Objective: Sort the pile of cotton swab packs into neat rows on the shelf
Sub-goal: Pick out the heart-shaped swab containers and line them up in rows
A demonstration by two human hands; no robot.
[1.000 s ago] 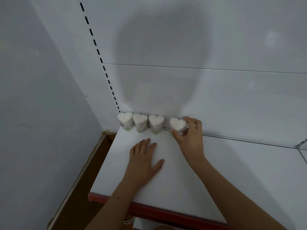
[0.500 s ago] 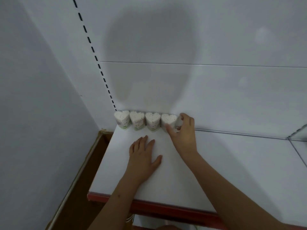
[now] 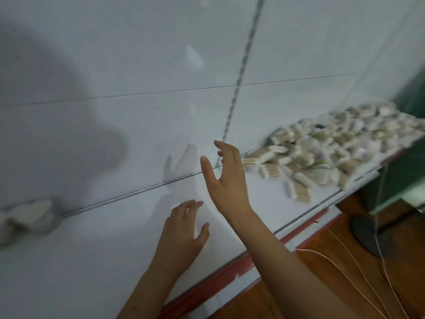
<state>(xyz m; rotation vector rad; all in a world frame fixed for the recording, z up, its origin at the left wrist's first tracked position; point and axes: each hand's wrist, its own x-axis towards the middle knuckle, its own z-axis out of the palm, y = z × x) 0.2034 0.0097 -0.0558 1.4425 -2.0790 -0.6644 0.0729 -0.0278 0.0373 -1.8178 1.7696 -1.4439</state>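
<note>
A big loose pile of cotton swab packs (image 3: pixel 333 148) lies on the white shelf (image 3: pixel 110 238) at the right, blurred by camera motion. The row of upright packs (image 3: pixel 27 215) stands against the back panel at the far left, also blurred. My right hand (image 3: pixel 226 178) hangs above the shelf's middle with spread fingers, holding nothing, its fingertips a short way left of the pile. Lower down, my left hand (image 3: pixel 184 229) lies flat on the shelf, fingers straight and empty.
The shelf has a red front edge (image 3: pixel 216 282). Below it at the right are a wooden floor (image 3: pixel 322 284), thin pale cords (image 3: pixel 358 279) and a dark round base (image 3: pixel 368 233). A green unit (image 3: pixel 404 171) stands past the shelf's right end.
My right hand let go of the fourth pack in the row and swung right toward the pile. The view turned right, so the row now sits at the far left.
</note>
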